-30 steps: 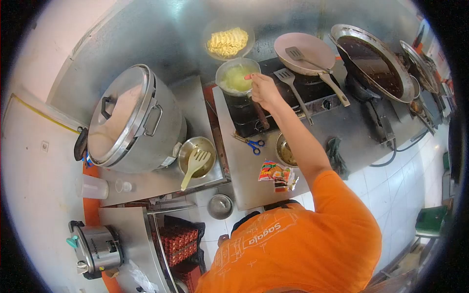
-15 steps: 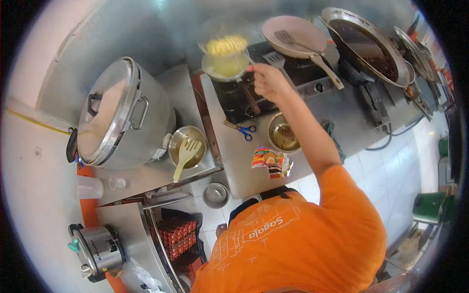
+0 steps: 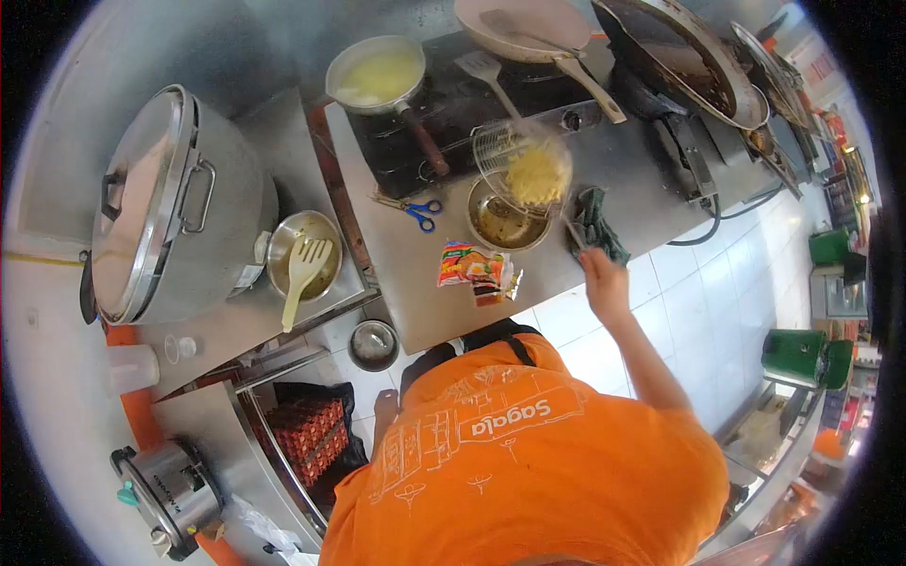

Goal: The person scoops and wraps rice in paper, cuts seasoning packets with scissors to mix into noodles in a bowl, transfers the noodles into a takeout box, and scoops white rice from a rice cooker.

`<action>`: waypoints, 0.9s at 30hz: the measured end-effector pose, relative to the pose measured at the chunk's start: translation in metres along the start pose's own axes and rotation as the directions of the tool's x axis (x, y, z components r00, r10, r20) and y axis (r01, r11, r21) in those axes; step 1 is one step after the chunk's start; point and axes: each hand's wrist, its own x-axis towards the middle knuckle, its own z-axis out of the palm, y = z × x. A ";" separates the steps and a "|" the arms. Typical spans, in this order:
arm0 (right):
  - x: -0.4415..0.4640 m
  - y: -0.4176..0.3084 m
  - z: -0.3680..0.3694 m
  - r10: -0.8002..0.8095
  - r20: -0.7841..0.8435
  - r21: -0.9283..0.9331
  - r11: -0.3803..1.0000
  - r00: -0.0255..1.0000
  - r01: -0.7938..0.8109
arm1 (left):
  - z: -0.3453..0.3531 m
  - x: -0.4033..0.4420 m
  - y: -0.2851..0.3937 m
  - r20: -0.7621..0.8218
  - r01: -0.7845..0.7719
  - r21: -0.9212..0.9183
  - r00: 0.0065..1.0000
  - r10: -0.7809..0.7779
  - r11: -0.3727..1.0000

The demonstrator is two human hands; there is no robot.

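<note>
- Noodles: yellow clump in the wire strainer, toward its right side from here. A bit blurred.
- Strainer: in front of the stove, overlapping the steel bowl from this angle. Can't tell how much gap.
- Right hand: fingers closed on the strainer's handle, out at the counter's front edge.
- Left hand: only a bit shows, low by the waist. Can't tell if the fingers are apart or together.
- Cloth: dark, bunched, right of the bowl, near the handle.
- Packet: in front of the bowl, small sachets beside it.
- Scissors: blue grips, left of the bowl.
- Saucepan: on the stove, yellowish-green liquid in it.
- Grey spatula: on the stove, between saucepan and frying pan.
- Far left: big lidded pot, second bowl against it, cream spatula across that.
</note>
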 end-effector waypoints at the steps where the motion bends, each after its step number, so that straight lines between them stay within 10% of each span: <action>1: -0.012 0.022 0.013 -0.165 -0.044 -0.136 0.978 0.985 0.158 | -0.001 0.006 -0.002 0.024 -0.018 0.015 1.000 0.017 1.000; 7: -0.031 0.053 0.032 -0.268 -0.058 -0.314 0.919 0.962 0.237 | -0.025 0.024 0.030 0.064 0.247 -0.212 0.969 -0.239 0.946; 16: -0.026 0.019 0.011 -0.224 -0.223 -0.218 0.960 0.949 0.176 | -0.031 0.003 0.029 0.035 0.036 -0.067 0.999 -0.034 0.997; 19: -0.038 0.028 0.035 -0.231 -0.251 -0.175 0.966 0.940 0.191 | -0.029 -0.005 0.032 0.094 0.224 -0.143 0.973 -0.212 0.964; 22: -0.052 0.038 0.056 -0.185 -0.155 -0.160 0.974 0.971 0.160 | -0.013 0.002 -0.002 0.123 -0.182 0.274 0.981 0.153 0.945; 25: -0.043 0.034 0.060 -0.134 -0.229 -0.055 0.991 0.964 0.124 | -0.023 -0.019 0.024 0.028 -0.117 0.105 0.993 0.115 0.988; 27: -0.020 0.022 0.052 -0.072 -0.359 0.081 0.991 0.930 0.109 | -0.049 -0.015 0.054 0.267 -0.353 0.353 0.926 0.268 0.866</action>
